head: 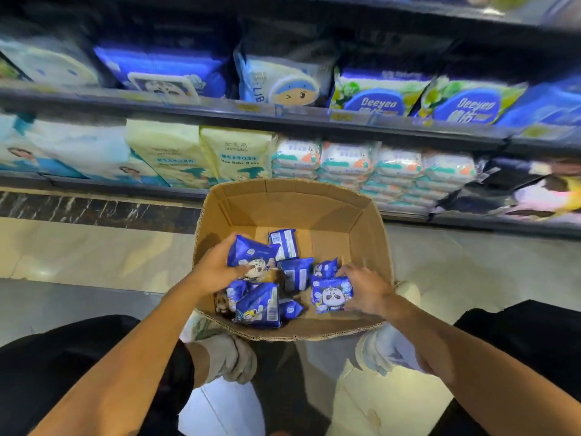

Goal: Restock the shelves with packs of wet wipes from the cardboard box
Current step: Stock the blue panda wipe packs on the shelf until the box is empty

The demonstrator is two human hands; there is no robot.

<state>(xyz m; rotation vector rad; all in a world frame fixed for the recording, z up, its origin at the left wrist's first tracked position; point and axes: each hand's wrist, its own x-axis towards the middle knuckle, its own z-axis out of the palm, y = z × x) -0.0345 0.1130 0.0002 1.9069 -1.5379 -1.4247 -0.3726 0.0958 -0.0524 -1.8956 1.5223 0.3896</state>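
Inside the brown cardboard box (pixel 292 202), the left hand (pixel 217 265) grips a blue panda-print wipes pack (pixel 251 254). The right hand (pixel 366 289) grasps another blue panda pack (pixel 330 294). Shelf packs read "Deeyeo" (pixel 377 99) and "New Baby Wipes" (pixel 237 152).

An open brown cardboard box (pixel 292 212) stands on the floor below the shelves (pixel 283 121), flaps up. Small blue wet-wipe packs (pixel 261 306) with panda prints lie jumbled toward its 6 o'clock side. One pack (pixel 251 256) is gripped at 9 o'clock, another pack (pixel 331 292) at 3 o'clock.
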